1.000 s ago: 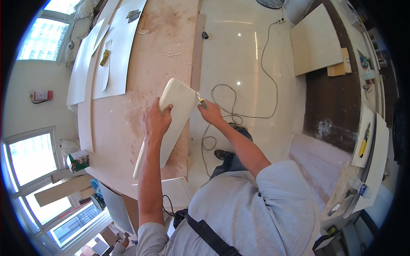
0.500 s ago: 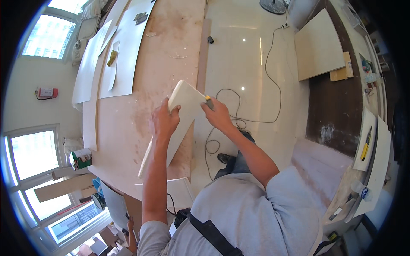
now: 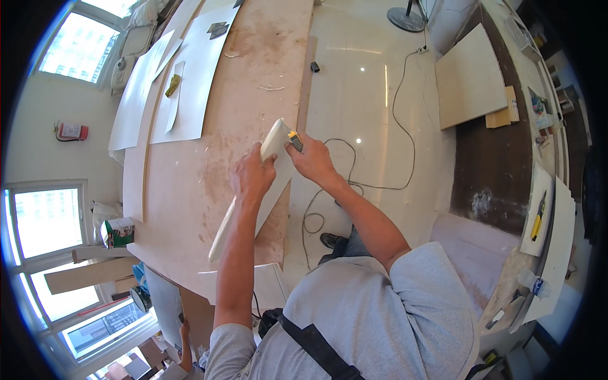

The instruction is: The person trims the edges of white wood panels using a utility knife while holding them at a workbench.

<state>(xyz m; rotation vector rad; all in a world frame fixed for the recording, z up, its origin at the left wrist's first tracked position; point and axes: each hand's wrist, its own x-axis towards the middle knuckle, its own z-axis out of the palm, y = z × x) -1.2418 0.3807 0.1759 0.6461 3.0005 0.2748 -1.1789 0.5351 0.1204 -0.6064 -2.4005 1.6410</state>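
Note:
My left hand grips a white panel by its long edge, fingers wrapped over it. The panel is held tilted, its upper corner pointing away from me and its lower end near the workbench. In my right hand is a yellow and grey utility knife. Its front end points at the panel's upper corner, touching or very close to it; the blade itself is too small to make out.
Under the panel lies a brown workbench bearing white sheets, a long strip and thin shavings. A cable coils over the floor at right. Another yellow cutter lies on the right-hand counter. At lower left another person's arm shows.
My right hand has drawn the knife leftward, in toward the panel's upper corner. The panel has turned more edge-on, and my left hand has shifted slightly right with it.

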